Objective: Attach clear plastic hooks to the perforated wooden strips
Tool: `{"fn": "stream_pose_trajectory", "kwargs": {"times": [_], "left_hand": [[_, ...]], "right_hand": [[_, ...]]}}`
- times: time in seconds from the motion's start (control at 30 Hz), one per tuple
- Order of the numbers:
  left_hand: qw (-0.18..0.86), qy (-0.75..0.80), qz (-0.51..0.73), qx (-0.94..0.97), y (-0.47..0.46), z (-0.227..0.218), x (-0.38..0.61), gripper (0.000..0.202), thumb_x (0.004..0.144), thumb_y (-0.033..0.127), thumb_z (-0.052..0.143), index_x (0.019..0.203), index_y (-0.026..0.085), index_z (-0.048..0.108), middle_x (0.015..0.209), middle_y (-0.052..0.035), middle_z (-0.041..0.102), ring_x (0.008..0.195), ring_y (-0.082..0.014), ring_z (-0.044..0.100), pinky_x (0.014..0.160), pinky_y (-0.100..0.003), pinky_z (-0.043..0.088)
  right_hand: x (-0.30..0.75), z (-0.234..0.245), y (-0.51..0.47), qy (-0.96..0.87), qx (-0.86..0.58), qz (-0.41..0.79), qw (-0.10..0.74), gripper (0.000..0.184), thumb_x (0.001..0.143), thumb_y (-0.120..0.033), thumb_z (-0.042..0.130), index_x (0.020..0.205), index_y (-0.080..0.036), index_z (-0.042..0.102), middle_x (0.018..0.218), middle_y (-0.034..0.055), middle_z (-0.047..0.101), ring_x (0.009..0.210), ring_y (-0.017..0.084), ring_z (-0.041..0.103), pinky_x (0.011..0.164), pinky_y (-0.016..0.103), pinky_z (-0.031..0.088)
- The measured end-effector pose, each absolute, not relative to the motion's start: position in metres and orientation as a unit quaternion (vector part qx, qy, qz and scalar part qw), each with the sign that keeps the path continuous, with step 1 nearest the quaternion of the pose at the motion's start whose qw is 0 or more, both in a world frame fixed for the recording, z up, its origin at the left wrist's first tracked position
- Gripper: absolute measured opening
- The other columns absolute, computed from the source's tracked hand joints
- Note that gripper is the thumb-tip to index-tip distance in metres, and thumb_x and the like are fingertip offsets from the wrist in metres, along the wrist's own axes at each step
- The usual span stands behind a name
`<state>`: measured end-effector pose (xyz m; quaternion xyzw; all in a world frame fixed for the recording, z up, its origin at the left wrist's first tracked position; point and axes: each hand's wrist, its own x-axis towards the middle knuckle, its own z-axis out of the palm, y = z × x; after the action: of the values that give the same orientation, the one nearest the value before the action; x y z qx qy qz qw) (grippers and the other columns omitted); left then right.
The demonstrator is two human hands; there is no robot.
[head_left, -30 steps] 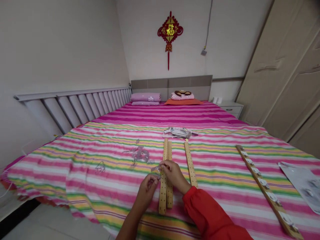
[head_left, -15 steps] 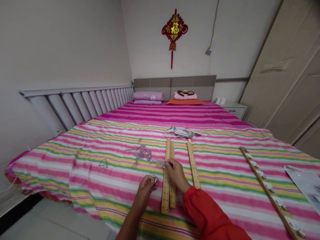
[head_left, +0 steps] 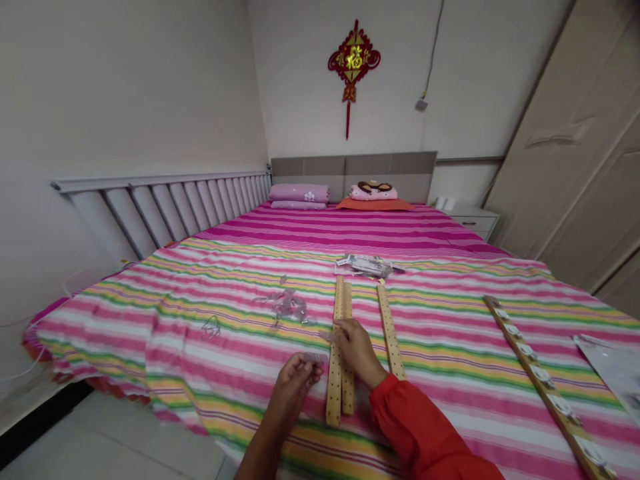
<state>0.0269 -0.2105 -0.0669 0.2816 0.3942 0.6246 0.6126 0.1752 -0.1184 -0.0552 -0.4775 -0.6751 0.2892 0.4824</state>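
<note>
Above the striped bedspread, my left hand (head_left: 294, 381) is closed in a pinch on a small clear plastic bag (head_left: 315, 358). Whatever the bag contains is too small to make out. My right hand (head_left: 356, 347), in a red sleeve, reaches over two perforated wooden strips (head_left: 334, 393) lying side by side. Its fingers are pinched together, and a scrap of clear plastic (head_left: 326, 335) shows at the fingertips. A third perforated strip (head_left: 389, 327) lies just right of that hand. Several clear plastic scraps (head_left: 290, 305) are scattered beyond my left hand.
A packet of clear plastic (head_left: 367, 265) lies past the strips' far ends. On the right are a wooden rail with white fittings (head_left: 543, 377) and a plastic bag (head_left: 607, 367). A tangle of thin wire (head_left: 211, 327) lies left. A radiator (head_left: 170, 207) lines the wall.
The small plastic bag now shows above my left fingers, where a small shiny thing showed before. My right fingers shifted slightly. The whole view has moved a little to the left.
</note>
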Motion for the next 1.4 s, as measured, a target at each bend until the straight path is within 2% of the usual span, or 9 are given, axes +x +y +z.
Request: {"fn": "stream_pose_trajectory", "kwargs": {"times": [0.1, 0.17, 0.37, 0.43, 0.57, 0.83, 1.03, 1.17, 1.4], "left_hand": [[0.608, 0.391, 0.622, 0.302, -0.215, -0.059, 0.031, 0.031, 0.059, 0.036, 0.082, 0.073, 0.016, 0.063, 0.072, -0.0026, 0.066, 0.068, -0.0126, 0.061, 0.068, -0.024, 0.048], [0.615, 0.381, 0.623, 0.296, -0.217, -0.052, 0.038, 0.03, 0.059, 0.033, 0.082, 0.074, 0.015, 0.063, 0.073, -0.0029, 0.066, 0.069, -0.0123, 0.061, 0.067, -0.023, 0.048], [0.708, 0.309, 0.621, 0.133, -0.225, -0.033, 0.072, 0.014, 0.068, 0.015, 0.075, 0.077, 0.015, 0.064, 0.072, -0.0016, 0.067, 0.063, -0.0085, 0.062, 0.059, -0.017, 0.051], [0.739, 0.32, 0.59, 0.066, -0.229, -0.027, 0.086, 0.004, 0.076, 0.01, 0.066, 0.076, 0.013, 0.064, 0.073, -0.0033, 0.068, 0.062, -0.0079, 0.063, 0.056, -0.016, 0.051], [0.773, 0.34, 0.535, -0.004, -0.238, -0.018, 0.112, 0.01, 0.084, 0.005, 0.055, 0.08, 0.01, 0.063, 0.072, -0.0051, 0.069, 0.059, -0.007, 0.065, 0.054, -0.014, 0.052], [0.772, 0.365, 0.515, 0.08, -0.249, -0.018, 0.142, 0.003, 0.076, 0.01, 0.067, 0.077, 0.012, 0.064, 0.07, -0.0041, 0.068, 0.057, -0.0072, 0.063, 0.055, -0.014, 0.051], [0.671, 0.433, 0.547, 0.252, -0.24, -0.021, 0.144, 0.024, 0.061, 0.026, 0.08, 0.072, 0.014, 0.063, 0.062, 0.0009, 0.064, 0.051, -0.0047, 0.054, 0.049, -0.013, 0.042], [0.541, 0.485, 0.518, 0.45, -0.235, -0.019, 0.141, 0.022, 0.065, 0.032, 0.073, 0.07, 0.014, 0.063, 0.063, 0.0006, 0.062, 0.055, -0.008, 0.053, 0.053, -0.018, 0.041], [0.337, 0.526, 0.408, 0.666, -0.236, -0.008, 0.15, 0.015, 0.075, 0.029, 0.056, 0.071, 0.016, 0.063, 0.058, 0.0018, 0.055, 0.053, -0.0105, 0.046, 0.051, -0.022, 0.034]], "right_hand": [[0.186, -0.041, -0.141, -0.645, -0.472, 0.305, 0.518, 0.028, 0.076, -0.022, 0.053, 0.099, -0.018, 0.07, 0.097, 0.0094, 0.069, 0.086, 0.022, 0.063, 0.078, 0.034, 0.051], [0.194, -0.035, -0.162, -0.615, -0.46, 0.363, 0.527, 0.026, 0.079, -0.031, 0.056, 0.096, -0.018, 0.07, 0.087, 0.0076, 0.071, 0.076, 0.021, 0.064, 0.069, 0.033, 0.052], [0.218, -0.032, -0.209, -0.531, -0.41, 0.511, 0.537, 0.036, 0.069, -0.045, 0.071, 0.094, -0.019, 0.071, 0.079, 0.0051, 0.072, 0.068, 0.02, 0.064, 0.058, 0.03, 0.052], [0.225, -0.031, -0.214, -0.518, -0.414, 0.514, 0.544, 0.037, 0.067, -0.047, 0.073, 0.091, -0.02, 0.072, 0.073, 0.0035, 0.07, 0.066, 0.019, 0.063, 0.058, 0.029, 0.052], [0.24, -0.033, -0.219, -0.505, -0.409, 0.502, 0.571, 0.036, 0.065, -0.047, 0.075, 0.087, -0.019, 0.073, 0.071, 0.004, 0.07, 0.067, 0.019, 0.063, 0.061, 0.029, 0.052], [0.267, -0.026, -0.229, -0.519, -0.416, 0.468, 0.581, 0.031, 0.071, -0.049, 0.07, 0.078, -0.018, 0.073, 0.068, 0.0036, 0.068, 0.065, 0.018, 0.061, 0.061, 0.028, 0.05], [0.285, -0.035, -0.239, -0.524, -0.466, 0.394, 0.594, 0.04, 0.072, -0.052, 0.066, 0.092, -0.017, 0.073, 0.083, 0.0092, 0.071, 0.074, 0.022, 0.064, 0.064, 0.031, 0.052], [0.296, -0.034, -0.247, -0.546, -0.48, 0.331, 0.602, 0.032, 0.076, -0.047, 0.064, 0.087, -0.018, 0.072, 0.077, 0.007, 0.067, 0.067, 0.019, 0.06, 0.058, 0.027, 0.048], [0.298, -0.03, -0.245, -0.59, -0.459, 0.347, 0.566, 0.024, 0.075, -0.041, 0.066, 0.075, -0.017, 0.07, 0.064, 0.0011, 0.057, 0.053, 0.013, 0.049, 0.049, 0.024, 0.039]]}}
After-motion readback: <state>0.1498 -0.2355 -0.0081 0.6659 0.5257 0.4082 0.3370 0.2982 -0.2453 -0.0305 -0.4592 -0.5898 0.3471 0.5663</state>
